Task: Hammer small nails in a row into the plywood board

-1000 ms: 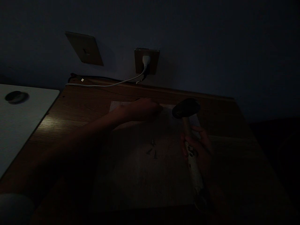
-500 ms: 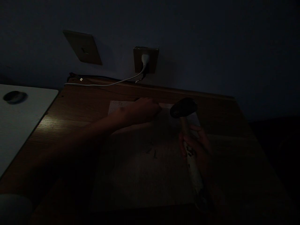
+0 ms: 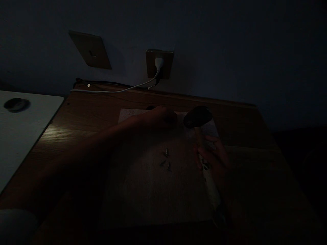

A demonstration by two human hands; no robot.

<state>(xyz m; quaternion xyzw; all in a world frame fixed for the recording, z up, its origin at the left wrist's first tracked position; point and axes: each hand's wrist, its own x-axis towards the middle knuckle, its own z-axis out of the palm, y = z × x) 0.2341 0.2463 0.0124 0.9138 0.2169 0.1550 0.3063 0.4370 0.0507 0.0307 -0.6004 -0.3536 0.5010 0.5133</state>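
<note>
The scene is very dark. My right hand [image 3: 214, 157] is wrapped round the pale handle of a hammer [image 3: 198, 117], whose dark head hovers over the far right part of a light wooden board [image 3: 143, 190]. My left hand [image 3: 159, 117] reaches across to the board's far edge, fingers pressed together near the hammer head; whether it pinches anything is too dark to see. Three small nails [image 3: 166, 160] lie loose on the middle of the board.
The board rests on a brown wooden table [image 3: 84, 115]. A white cable [image 3: 114, 91] runs along the table's back edge to a plug in a wall socket [image 3: 158, 64]. A wall switch plate [image 3: 90, 51] hangs left of it. A white surface [image 3: 20, 126] adjoins at left.
The hammer head has dropped slightly and shifted left, closer to my left hand. My left hand stays at the board's far edge.
</note>
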